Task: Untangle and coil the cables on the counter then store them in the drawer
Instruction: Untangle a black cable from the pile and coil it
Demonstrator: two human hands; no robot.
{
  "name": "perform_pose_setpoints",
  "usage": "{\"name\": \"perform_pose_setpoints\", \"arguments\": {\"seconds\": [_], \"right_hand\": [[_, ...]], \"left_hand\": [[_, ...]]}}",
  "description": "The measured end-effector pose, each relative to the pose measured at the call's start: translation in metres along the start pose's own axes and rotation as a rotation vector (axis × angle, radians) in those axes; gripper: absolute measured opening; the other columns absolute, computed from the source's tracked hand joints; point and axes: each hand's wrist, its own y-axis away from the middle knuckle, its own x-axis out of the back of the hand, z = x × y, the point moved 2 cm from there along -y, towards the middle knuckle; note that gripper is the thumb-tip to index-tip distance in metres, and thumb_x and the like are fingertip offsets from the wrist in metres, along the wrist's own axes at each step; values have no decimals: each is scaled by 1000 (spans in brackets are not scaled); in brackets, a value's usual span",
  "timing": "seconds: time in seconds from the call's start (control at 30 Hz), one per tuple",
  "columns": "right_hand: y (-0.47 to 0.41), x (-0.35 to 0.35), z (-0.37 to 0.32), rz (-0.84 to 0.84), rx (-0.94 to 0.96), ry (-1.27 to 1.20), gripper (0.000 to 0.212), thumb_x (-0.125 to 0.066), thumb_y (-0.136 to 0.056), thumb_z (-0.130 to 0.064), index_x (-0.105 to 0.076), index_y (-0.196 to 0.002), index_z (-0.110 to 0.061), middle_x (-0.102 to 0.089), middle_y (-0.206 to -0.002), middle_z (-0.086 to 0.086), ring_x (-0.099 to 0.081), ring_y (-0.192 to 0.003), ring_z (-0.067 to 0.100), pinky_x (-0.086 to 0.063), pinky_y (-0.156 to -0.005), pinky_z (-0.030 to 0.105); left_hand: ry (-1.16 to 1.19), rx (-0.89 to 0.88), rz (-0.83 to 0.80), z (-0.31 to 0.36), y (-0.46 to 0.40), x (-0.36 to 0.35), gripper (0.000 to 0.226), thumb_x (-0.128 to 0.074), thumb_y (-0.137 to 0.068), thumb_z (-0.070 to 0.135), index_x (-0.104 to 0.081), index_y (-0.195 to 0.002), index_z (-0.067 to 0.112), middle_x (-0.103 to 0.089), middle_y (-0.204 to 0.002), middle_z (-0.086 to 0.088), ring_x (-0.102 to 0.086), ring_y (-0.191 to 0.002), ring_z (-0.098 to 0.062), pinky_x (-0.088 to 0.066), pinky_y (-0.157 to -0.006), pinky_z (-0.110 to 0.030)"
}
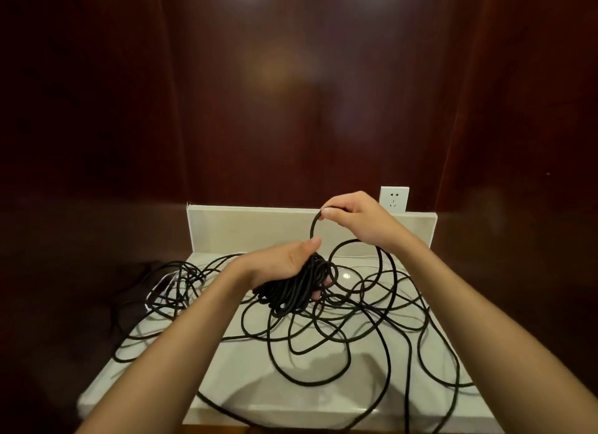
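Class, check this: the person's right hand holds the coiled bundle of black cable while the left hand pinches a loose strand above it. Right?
The hands are swapped. In the head view, the left hand holds the coiled bundle, and the right hand pinches the loose strand above it.

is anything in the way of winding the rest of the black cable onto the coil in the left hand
No separate object blocks it. The left hand holds the coil; the right hand pinches the black cable above it. The slack on the counter crosses itself in many overlapping loops, which could snag.
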Motion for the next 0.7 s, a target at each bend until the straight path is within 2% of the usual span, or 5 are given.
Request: {"name": "perform_pose_setpoints", "arguments": {"seconds": [0.23,0.33,0.47,0.57,0.7], "right_hand": [[3,-12,19,133,-146,-54,21,-76,-85,-35,-79,-78,-16,-66,-60,-17,-56,-60,-5,-42,-66,22],[7,-16,27,142,-226,-27,31,-70,-89,-43,-79,-76,-17,-64,-54,-13,-60,-57,0,-48,-72,27],[10,-27,38,64,-278,-58,28,-67,-92,-40,-79,-79,-18,-35,-54,0,-32,-51,12,-32,-59,27],[13,-32,41,-15,-353,-155,35,-68,-91,-34,-74,-94,0,-36,-64,10,-30,-55,15,-29,-51,22],[18,-40,38,-139,-452,-434,24,-59,-99,-21,-72,-109,-4,-48,-60,2,-29,-47,9,-21,-42,19]], "left_hand": [[180,-152,-190,-5,8,7,33,-63,-88,42,-65,-82,9,-63,-74,-12,-59,-59,-21,-51,-59,-30],[455,-184,33,-15,7,19,36,-66,-90,42,-62,-85,7,-59,-73,-14,-56,-56,-20,-49,-55,-29],[789,-108,483,-25,-3,35,39,-67,-93,41,-58,-93,2,-63,-79,-15,-63,-61,-20,-53,-55,-30],[677,-113,943,-33,-4,47,35,-65,-97,35,-67,-85,3,-69,-78,-17,-69,-66,-25,-58,-66,-39],[925,-146,1089,-40,-5,48,40,-64,-98,37,-67,-91,-2,-70,-80,-20,-69,-72,-32,-58,-82,-53]]}}
